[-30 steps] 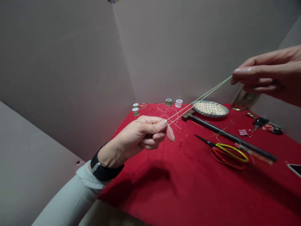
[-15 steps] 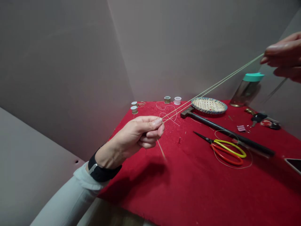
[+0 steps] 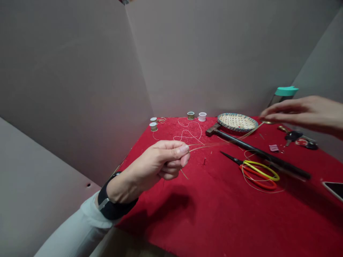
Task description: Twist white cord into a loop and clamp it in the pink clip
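My left hand [image 3: 171, 160] is closed in a pinch on pale doubled thread [image 3: 199, 147], with a short end hanging below the fingers. The strands run right in a slack, blurred line to my right hand [image 3: 302, 112], which holds the other end between its fingertips in front of the bottle. Below the thread, a small nail [image 3: 204, 161] stands upright in the red cloth [image 3: 227, 214]. Scissors [image 3: 254, 173] with one yellow and one orange-red handle lie to the right, a loose loop of thread over them. Behind them rests a hammer [image 3: 241, 143] with a black handle.
A woven basket [image 3: 237, 122] sits at the back near a turquoise-lidded bottle [image 3: 286, 91]. Several spools, including a white one [image 3: 202, 116], stand along the far edge beside loose thread. Keys [image 3: 293, 135], a pink binder clip [image 3: 273, 148] and a phone [image 3: 333, 188] lie at right. Grey panels surround the table.
My right hand has come down and inward from the upper right, and the taut thread has gone slack. My left hand has dropped slightly in view, still gripping the thread.
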`<action>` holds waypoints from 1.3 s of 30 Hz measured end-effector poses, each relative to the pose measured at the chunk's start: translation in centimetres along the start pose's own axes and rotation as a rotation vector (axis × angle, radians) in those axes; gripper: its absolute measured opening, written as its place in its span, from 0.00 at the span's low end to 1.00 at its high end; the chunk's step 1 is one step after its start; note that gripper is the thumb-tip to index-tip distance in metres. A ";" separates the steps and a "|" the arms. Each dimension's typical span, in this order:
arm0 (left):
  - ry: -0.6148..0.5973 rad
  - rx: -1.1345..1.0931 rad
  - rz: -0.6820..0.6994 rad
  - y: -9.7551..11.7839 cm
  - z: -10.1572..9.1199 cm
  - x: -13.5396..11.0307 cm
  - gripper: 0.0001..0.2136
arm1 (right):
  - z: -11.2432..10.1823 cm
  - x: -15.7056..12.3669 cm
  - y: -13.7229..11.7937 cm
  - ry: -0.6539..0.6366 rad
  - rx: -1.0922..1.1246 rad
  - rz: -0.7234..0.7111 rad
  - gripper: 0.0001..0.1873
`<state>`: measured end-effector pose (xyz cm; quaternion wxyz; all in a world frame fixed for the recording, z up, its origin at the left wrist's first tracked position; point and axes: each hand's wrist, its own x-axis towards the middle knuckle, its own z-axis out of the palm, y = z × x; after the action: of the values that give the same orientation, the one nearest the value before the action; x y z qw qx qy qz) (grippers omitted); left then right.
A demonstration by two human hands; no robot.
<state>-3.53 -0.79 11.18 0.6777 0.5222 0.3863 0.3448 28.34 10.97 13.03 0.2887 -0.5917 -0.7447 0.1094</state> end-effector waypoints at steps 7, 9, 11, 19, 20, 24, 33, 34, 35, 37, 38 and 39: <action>-0.028 0.123 0.000 -0.3 0.9 0.6 0.14 | 5.4 -4.8 -8.8 -0.672 0.581 -0.387 0.13; -0.024 0.117 0.018 -0.6 0.7 0.6 0.13 | 6.8 -5.7 -10.2 -0.791 0.674 -0.346 0.15; -0.017 0.102 0.028 -1.1 0.5 0.4 0.13 | 7.6 -6.2 -10.7 -0.790 0.674 -0.302 0.16; -0.022 0.069 0.019 -2.4 0.1 0.4 0.15 | 6.9 -6.7 -10.2 -0.579 0.557 -0.403 0.14; -0.024 0.069 0.018 -2.4 0.2 0.5 0.15 | 6.7 -6.8 -10.3 -0.569 0.551 -0.413 0.14; -0.034 0.069 0.005 -2.5 0.2 0.8 0.16 | 6.2 -7.0 -10.0 -0.564 0.549 -0.403 0.12; -0.024 0.042 -0.035 -2.4 0.3 0.6 0.16 | 4.5 -6.6 -7.2 -0.669 0.654 -0.221 0.14; -0.032 0.040 -0.038 -2.4 0.3 0.6 0.16 | 4.4 -6.6 -7.1 -0.658 0.637 -0.219 0.15; -0.042 0.038 -0.040 -2.4 0.4 0.6 0.16 | 4.3 -6.6 -7.1 -0.647 0.615 -0.220 0.15; -0.051 0.033 -0.037 -2.4 0.5 0.8 0.16 | 4.4 -6.7 -7.0 -0.640 0.567 -0.226 0.14; -0.049 0.030 -0.034 -2.4 0.6 0.8 0.16 | 4.4 -6.7 -7.1 -0.650 0.550 -0.227 0.13; -0.047 0.027 -0.034 -2.4 0.6 0.9 0.16 | 4.4 -6.7 -7.1 -0.663 0.538 -0.228 0.13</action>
<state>-2.43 -0.81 8.79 0.6852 0.5328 0.3834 0.3157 20.96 3.49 11.04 0.1883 -0.3423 -0.8026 0.4508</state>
